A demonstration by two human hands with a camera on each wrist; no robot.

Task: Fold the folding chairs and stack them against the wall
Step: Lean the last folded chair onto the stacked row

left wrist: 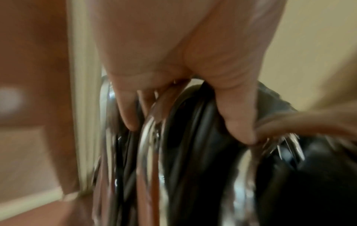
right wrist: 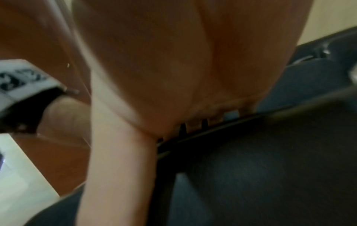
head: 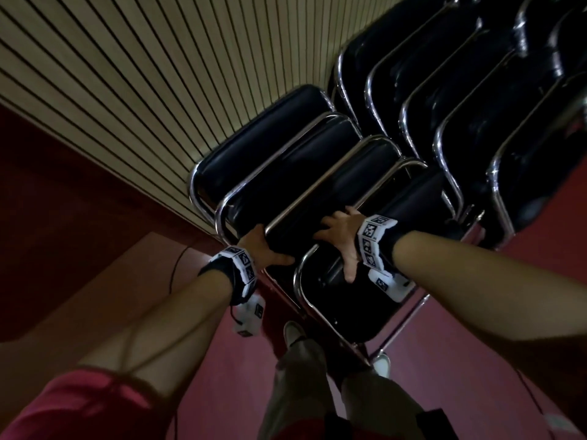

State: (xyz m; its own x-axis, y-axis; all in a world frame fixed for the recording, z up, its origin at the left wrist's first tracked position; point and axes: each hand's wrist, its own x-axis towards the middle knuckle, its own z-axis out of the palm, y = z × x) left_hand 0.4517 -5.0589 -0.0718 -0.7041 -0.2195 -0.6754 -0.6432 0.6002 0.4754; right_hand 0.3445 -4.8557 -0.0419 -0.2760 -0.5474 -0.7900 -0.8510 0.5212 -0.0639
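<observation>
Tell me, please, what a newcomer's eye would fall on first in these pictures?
Most striking is the row of folded black chairs with shiny chrome frames, leaning against the slatted wall above the red floor. At the near end, the left hand and right hand grip the tops of the nearest chairs. A second, longer row stands to the right.

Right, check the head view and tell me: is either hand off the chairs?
No. The left hand grips the top of one folded chair, and the right hand grips the nearest chair in the stack.
</observation>
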